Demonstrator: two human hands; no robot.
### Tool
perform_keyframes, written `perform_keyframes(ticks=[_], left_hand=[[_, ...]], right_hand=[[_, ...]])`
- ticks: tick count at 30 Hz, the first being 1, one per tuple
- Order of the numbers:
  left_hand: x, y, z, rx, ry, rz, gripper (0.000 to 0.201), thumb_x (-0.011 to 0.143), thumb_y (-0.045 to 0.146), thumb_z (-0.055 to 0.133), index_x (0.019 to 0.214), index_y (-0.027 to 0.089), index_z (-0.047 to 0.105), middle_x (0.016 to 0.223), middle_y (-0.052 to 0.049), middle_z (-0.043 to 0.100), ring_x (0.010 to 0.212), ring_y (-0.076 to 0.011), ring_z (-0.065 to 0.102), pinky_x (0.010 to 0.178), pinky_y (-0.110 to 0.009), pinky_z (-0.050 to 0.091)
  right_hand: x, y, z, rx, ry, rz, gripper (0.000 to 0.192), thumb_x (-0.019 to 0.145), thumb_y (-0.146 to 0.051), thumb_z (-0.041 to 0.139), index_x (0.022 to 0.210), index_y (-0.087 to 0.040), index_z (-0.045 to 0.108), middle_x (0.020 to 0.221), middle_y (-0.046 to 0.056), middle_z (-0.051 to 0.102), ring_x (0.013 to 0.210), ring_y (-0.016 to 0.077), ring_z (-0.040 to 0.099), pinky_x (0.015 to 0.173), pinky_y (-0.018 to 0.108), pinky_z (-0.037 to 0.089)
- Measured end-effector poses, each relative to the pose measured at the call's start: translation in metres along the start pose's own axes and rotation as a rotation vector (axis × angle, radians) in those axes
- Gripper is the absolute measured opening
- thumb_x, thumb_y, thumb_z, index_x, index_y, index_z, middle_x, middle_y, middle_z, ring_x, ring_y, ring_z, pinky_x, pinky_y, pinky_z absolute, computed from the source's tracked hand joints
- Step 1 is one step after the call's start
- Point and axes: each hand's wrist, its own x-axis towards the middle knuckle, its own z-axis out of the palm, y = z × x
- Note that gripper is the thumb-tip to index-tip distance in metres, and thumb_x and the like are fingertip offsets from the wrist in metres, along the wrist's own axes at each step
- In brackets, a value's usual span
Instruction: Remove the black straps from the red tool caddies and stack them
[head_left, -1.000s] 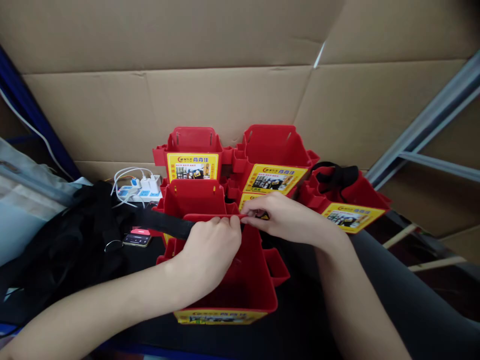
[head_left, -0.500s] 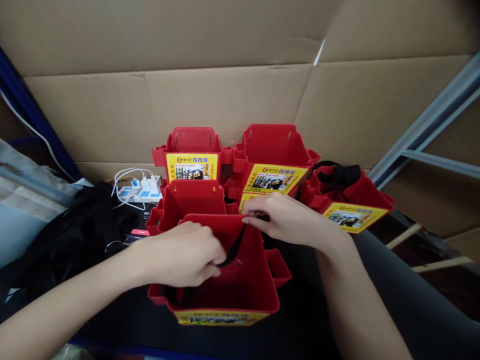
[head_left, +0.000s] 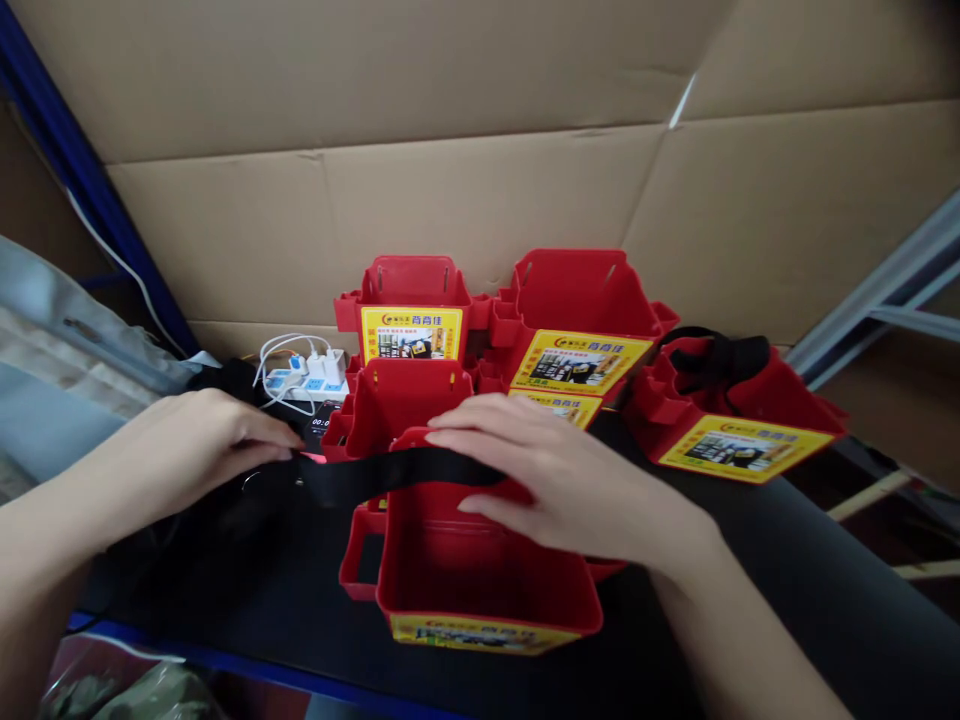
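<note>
A red plastic box with a yellow label and side pockets sits in front of me. A black strap stretches leftward from its raised back panel, across the front of another red box. The thumb and fingers of my left hand pinch the strap out to the left. My right hand is over the back panel, its fingers extended and thumb apart. The strap's right end passes behind those fingers, so its fixing to the panel is hidden.
More red boxes with yellow labels stand behind; one at the right has a bundled black strap inside. A power strip with white chargers and a phone lie at the left. Cardboard walls the back.
My left hand has come out of the front box and pulled the strap left, straightening it. My right hand has opened from a pinch at the panel's top edge. The view has shifted left.
</note>
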Motion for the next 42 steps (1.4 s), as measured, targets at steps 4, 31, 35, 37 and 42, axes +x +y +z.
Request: perform_keyframes(ticks=[4, 31, 35, 37, 42], left_hand=[[0.009, 0.012, -0.004, 0.115, -0.048, -0.028, 0.025, 0.085, 0.027, 0.044, 0.098, 0.023, 0.065, 0.089, 0.001, 0.070, 0.079, -0.0157, 0.061, 0.072, -0.023, 0.037], [0.051, -0.056, 0.104, -1.083, 0.042, -0.551, 0.033, 0.055, 0.018, 0.069, 0.068, 0.018, 0.039, 0.059, 0.007, 0.047, 0.050, -0.0095, 0.055, 0.046, -0.023, 0.052], [0.054, -0.052, 0.114, -1.152, -0.045, -0.567, 0.029, 0.062, 0.022, 0.065, 0.086, 0.017, 0.049, 0.065, 0.002, 0.054, 0.048, -0.0099, 0.055, 0.040, -0.020, 0.048], [0.055, -0.053, 0.118, -1.171, -0.080, -0.558, 0.029, 0.063, 0.020, 0.062, 0.091, 0.015, 0.054, 0.065, 0.000, 0.057, 0.047, -0.0096, 0.055, 0.039, -0.019, 0.046], [0.052, -0.050, 0.103, -1.015, 0.116, -0.497, 0.044, 0.061, 0.012, 0.058, 0.105, 0.017, 0.059, 0.075, -0.001, 0.063, 0.042, -0.0060, 0.049, 0.034, -0.014, 0.036]], right_hand=[[0.010, -0.024, 0.019, -0.143, -0.081, -0.001, 0.053, 0.081, -0.027, 0.056, 0.130, -0.015, 0.040, 0.115, 0.011, 0.057, 0.102, 0.0220, 0.053, 0.090, 0.038, 0.041], [0.011, -0.017, 0.046, -0.519, 0.106, 0.118, 0.031, 0.082, -0.022, 0.049, 0.112, -0.019, 0.050, 0.097, 0.006, 0.056, 0.086, 0.0207, 0.052, 0.062, 0.029, 0.044], [0.007, -0.018, 0.051, -0.521, 0.094, 0.121, 0.033, 0.083, -0.020, 0.048, 0.114, -0.011, 0.050, 0.093, 0.008, 0.058, 0.084, 0.0209, 0.052, 0.061, 0.031, 0.045], [0.008, -0.018, 0.052, -0.515, 0.093, 0.156, 0.027, 0.083, -0.019, 0.048, 0.109, -0.013, 0.053, 0.091, 0.007, 0.058, 0.082, 0.0205, 0.052, 0.060, 0.031, 0.045], [0.011, -0.018, 0.045, -0.426, 0.140, 0.208, 0.025, 0.080, -0.024, 0.055, 0.103, -0.016, 0.056, 0.095, 0.007, 0.058, 0.085, 0.0217, 0.052, 0.064, 0.032, 0.047]])
